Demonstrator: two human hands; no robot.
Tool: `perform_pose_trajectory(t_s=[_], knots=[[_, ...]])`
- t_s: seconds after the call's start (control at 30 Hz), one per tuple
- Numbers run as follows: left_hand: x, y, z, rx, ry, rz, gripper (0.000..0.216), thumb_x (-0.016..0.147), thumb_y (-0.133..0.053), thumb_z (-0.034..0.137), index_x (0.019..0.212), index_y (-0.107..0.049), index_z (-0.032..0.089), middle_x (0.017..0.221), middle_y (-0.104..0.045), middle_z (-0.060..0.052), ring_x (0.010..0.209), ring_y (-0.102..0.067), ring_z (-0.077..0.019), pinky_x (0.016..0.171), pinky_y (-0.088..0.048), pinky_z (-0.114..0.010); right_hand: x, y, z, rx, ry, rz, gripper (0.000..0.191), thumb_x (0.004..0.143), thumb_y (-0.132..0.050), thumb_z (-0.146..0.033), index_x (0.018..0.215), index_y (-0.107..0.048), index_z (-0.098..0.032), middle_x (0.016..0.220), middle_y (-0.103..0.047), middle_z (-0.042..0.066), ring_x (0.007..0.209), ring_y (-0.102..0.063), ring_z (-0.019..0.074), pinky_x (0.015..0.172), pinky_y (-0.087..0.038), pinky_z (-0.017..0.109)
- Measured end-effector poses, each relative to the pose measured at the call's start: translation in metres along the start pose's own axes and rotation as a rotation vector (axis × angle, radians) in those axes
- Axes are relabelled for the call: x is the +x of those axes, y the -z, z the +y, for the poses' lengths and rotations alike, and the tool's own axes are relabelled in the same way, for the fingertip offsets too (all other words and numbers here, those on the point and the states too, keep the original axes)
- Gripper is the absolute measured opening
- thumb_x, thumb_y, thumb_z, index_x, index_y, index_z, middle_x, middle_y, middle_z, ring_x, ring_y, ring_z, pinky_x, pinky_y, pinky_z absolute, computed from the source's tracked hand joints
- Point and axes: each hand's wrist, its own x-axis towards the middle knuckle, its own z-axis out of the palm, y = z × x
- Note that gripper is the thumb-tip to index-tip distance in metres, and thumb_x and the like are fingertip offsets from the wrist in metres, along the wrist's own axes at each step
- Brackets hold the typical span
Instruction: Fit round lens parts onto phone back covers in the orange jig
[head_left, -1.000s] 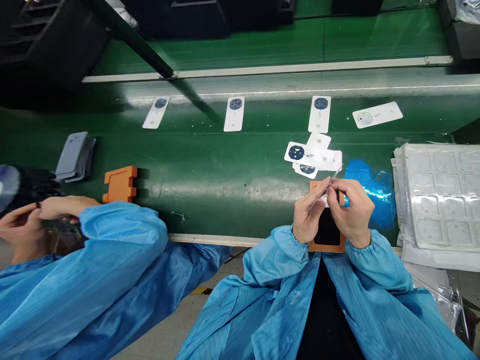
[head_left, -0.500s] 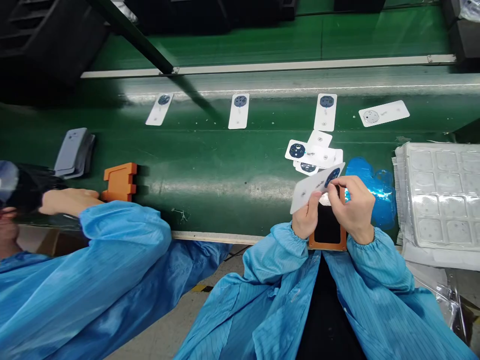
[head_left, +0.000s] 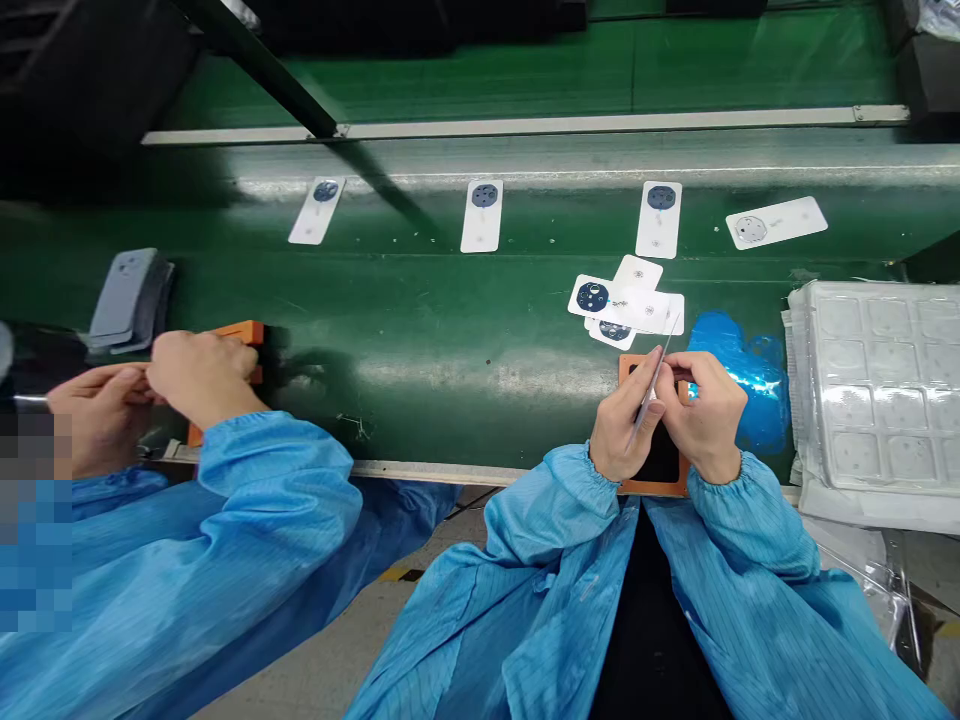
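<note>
My left hand (head_left: 627, 420) grips a thin white phone back panel (head_left: 668, 345), now turned nearly edge-on. Close against its other side is my right hand (head_left: 703, 410), its thumb and forefinger pinched together; whatever lies between those fingertips is too small to make out. Beneath both hands sits an orange fixture (head_left: 630, 368) with a dark inner bed, partly covered by them. Just beyond it, several white panels with dark round camera areas lie overlapped in a loose pile (head_left: 634, 310). A crumpled blue plastic film (head_left: 739, 380) is beside my right hand.
More white panels lie singly along the green bench (head_left: 420, 330), such as one panel (head_left: 481, 225). At right stands a clear compartment tray (head_left: 874, 390). A co-worker's hands (head_left: 202, 375) work at left, near another orange fixture (head_left: 244, 333) and grey panels (head_left: 127, 300).
The panel in my left hand has turned from showing its face to nearly edge-on. My right fingers stay pinched beside it. The co-worker's hands have come together over the left orange fixture.
</note>
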Motion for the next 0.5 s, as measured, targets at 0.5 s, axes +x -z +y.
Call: perform_pose_trajectory(t_s=[0.5], knots=[[-0.0005,-0.0049,-0.0008,0.058,0.001,-0.033,0.060,0.105,-0.042,0.051,0.156,-0.042,0.020,0.155,-0.052,-0.014,0.142,-0.053,-0.0334,0.116,-0.049,-0.048,-0.0011,0.0015,-0.0007,0.005,-0.081,-0.029,0.012,0.093,-0.055,-0.021,0.085,-0.064,-0.021,0.081,-0.072,0.003,0.072,-0.069,0.0164,0.063,-0.054,0.028]])
